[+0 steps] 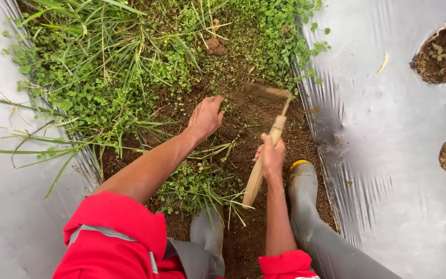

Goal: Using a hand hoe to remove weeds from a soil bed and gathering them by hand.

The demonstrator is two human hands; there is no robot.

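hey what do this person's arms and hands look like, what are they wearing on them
Both hands, left hand and right hand, are bare, with no gloves, rings or watch visible. The forearms are bare too. Bright red sleeves are pushed up above the elbows; the left one carries a grey reflective band.

shiny, crinkly silver plastic sheeting [388, 129] both sides, crumbly matt dirt [243, 116] between, smooth pale wood handle on the little hoe [264, 150], grey rubbery boots [303, 194]
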